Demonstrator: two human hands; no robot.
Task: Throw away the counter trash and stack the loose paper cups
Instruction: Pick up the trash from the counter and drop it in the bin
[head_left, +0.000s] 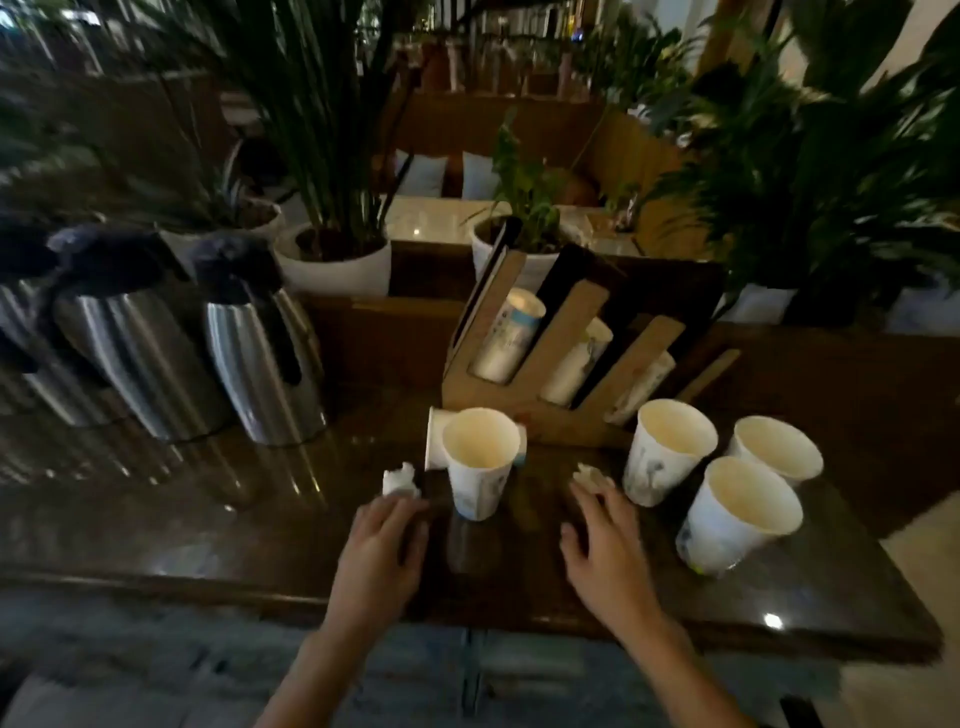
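Note:
Two crumpled white paper scraps lie on the dark wooden counter (208, 530): one (400, 480) just beyond my left hand (382, 551), the other (589, 477) at the fingertips of my right hand (602, 545). Both hands hover palm down with fingers apart, holding nothing. An upright paper cup (480, 462) stands between the scraps, and a cup on its side (436, 439) lies behind it. Three more upright cups stand to the right: one (667, 449), one (776, 449) and the nearest (737, 514).
A cardboard cup holder (550, 364) with sleeves of stacked cups stands behind the loose cups. Three steel thermos jugs (260, 358) fill the counter's left side. Potted plants (337, 260) line the back. The counter's front edge runs just under my wrists.

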